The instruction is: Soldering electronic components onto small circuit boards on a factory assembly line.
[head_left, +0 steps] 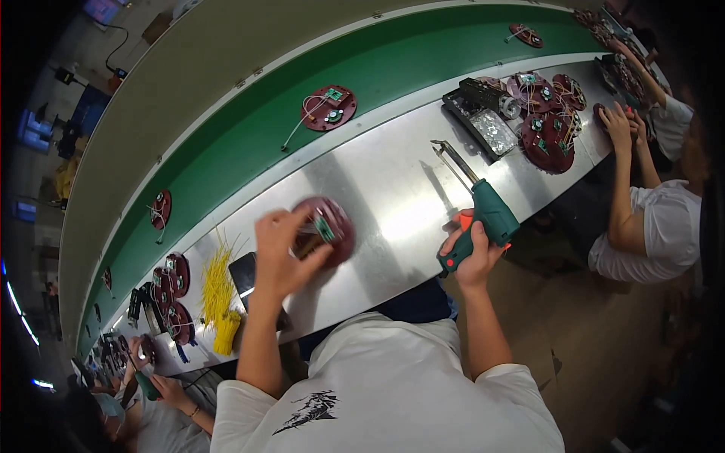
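My left hand (281,253) is curled over a round dark-red disc (340,234) with a small green circuit board on it. Thumb and fingers grip its left part; both disc and hand are smeared by motion, and the fingers cover some of the disc. A dark green soldering gun (495,215) with an orange trigger is in my right hand (476,253), its fingers wrapped round the handle. The gun's metal tip points up and away, over the steel bench (377,189) and apart from the disc.
Beside my left arm lie yellow cable ties (217,279) and a black box (245,275). Wired discs (547,143) and a black tray (483,124) stand at right. A green belt (423,57) carries more discs beyond the bench. Co-workers sit on both sides.
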A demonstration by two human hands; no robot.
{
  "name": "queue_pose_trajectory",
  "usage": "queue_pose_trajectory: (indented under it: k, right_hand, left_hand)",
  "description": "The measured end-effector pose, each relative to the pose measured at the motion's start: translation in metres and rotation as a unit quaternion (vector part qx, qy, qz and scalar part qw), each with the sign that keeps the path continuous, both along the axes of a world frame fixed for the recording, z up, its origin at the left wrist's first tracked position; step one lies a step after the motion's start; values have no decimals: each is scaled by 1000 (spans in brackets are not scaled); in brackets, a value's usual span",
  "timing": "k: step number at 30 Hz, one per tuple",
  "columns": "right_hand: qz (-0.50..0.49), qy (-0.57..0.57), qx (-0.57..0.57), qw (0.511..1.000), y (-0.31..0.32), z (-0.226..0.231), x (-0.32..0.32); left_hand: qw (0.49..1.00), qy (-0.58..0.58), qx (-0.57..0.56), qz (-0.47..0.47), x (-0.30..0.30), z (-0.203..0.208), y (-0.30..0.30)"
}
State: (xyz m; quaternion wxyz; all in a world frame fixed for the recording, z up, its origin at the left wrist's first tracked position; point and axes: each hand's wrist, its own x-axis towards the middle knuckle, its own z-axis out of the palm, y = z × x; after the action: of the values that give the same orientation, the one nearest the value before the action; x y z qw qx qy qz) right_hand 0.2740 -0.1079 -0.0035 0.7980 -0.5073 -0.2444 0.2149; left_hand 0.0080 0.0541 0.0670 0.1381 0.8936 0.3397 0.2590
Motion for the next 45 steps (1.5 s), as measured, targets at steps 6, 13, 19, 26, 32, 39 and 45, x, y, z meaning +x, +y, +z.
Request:
queue_pose_trajectory:
  k: [6,13,19,26,32,39,45]
  right_hand:
    - [-23,10,2,1000,-1,6,-4]
    - [-54,7,-8,999,2,6,-11]
    - [-82,-6,-8,997,5,11,-17]
    - [-90,28,-3,996,15,9,-13]
    - [-49,4,-22,999,9,3,-5]
    - [-7,-7,-56,998,2,15,-10]
    - [-21,-14,-51,998,8,12,-9]
  left_hand:
    - [980,90,92,151,29,34,147]
    - [980,73,58,178,131,10,230]
    - [983,118,-35,136,197,-1,192]
    - [988,136,3,-72,111,24,127]
    - [995,101,-6,-18,-6,-17,-3]
    - [972,-20,49,229,-110,-12,-19]
    - [928,85,81,353,-172,-39,14]
